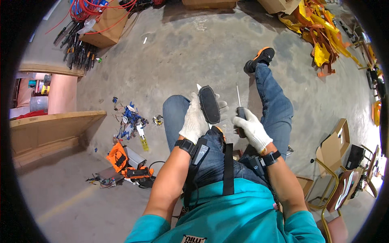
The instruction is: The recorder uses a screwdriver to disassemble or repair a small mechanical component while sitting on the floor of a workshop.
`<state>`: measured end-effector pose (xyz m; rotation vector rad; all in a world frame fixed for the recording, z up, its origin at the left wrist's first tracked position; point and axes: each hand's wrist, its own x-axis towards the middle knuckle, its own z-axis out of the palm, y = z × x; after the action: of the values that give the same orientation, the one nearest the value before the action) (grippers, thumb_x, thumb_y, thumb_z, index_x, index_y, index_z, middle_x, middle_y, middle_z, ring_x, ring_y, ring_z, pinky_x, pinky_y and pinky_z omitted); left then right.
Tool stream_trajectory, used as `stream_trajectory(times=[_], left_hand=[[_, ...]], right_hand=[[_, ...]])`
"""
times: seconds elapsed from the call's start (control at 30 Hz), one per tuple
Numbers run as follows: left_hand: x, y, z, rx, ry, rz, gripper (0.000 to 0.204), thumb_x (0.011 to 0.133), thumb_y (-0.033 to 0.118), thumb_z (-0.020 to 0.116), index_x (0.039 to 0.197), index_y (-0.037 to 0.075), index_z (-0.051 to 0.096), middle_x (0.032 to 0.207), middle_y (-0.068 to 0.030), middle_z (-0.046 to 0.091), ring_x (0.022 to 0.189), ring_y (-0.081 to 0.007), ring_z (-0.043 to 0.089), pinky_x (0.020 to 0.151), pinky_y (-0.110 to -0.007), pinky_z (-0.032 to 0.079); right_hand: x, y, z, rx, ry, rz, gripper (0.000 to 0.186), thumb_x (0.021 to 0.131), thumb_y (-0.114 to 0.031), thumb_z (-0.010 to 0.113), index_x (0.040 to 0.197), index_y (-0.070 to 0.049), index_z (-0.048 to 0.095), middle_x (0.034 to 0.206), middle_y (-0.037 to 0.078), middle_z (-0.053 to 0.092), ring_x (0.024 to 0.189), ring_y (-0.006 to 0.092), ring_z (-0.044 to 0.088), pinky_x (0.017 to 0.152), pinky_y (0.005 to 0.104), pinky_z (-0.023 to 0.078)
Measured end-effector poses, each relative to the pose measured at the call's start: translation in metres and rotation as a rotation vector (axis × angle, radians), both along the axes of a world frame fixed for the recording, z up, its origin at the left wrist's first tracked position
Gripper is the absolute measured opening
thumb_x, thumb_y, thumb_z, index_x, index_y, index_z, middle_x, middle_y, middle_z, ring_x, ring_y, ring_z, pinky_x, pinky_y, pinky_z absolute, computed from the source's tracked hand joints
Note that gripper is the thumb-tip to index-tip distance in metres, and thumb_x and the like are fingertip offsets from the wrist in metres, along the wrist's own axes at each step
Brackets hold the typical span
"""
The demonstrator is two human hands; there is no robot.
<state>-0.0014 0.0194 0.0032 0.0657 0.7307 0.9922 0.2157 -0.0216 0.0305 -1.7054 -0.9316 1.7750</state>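
Observation:
My left hand, in a white knit glove, grips a black oval object with some pale part showing at its upper left edge. My right hand, gloved the same way, is wrapped round the dark handle of a screwdriver, whose metal shaft points away from me. The shaft is to the right of the black object, with a gap between them. Both hands are over my legs in blue jeans.
At left lie small blue and black parts, orange-and-black items and a wooden board. Cables and boxes fill the upper left, yellow pieces the upper right. A metal-framed chair and open cardboard stand at right.

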Motion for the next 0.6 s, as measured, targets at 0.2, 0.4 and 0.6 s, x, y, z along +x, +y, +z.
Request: stream_trajectory(times=[0.2,0.4,0.6], left_hand=[[-0.003,-0.001,-0.005,0.039,-0.007,-0.083,0.068,0.108,0.061,0.042,0.140,0.002,0.055,0.123,-0.0249,0.068,0.120,-0.0430,0.066,0.101,-0.063,0.055],[-0.002,-0.006,-0.009,0.001,0.059,-0.047,0.038,0.102,0.012,0.062,0.140,0.008,0.057,0.125,-0.0209,0.068,0.119,-0.0411,0.066,0.096,-0.063,0.058],[-0.002,-0.004,-0.012,0.018,0.128,-0.070,0.061,0.085,-0.005,0.056,0.145,0.006,0.050,0.127,-0.0233,0.066,0.117,-0.0411,0.068,0.093,-0.054,0.063]], right_hand=[[0.036,-0.011,0.011,0.076,-0.034,0.130,0.063,0.092,-0.017,0.071,0.148,0.004,0.050,0.103,0.005,0.064,0.080,0.0108,0.062,0.066,0.0264,0.054],[0.046,-0.024,0.048,-0.028,0.161,-0.117,0.053,0.093,-0.014,0.070,0.142,0.002,0.058,0.100,0.004,0.064,0.080,0.0091,0.060,0.070,0.0257,0.055],[0.060,-0.034,0.065,0.199,-0.037,0.039,0.047,0.089,-0.016,0.074,0.130,0.004,0.066,0.112,0.008,0.071,0.102,0.0141,0.064,0.094,0.0271,0.050]])
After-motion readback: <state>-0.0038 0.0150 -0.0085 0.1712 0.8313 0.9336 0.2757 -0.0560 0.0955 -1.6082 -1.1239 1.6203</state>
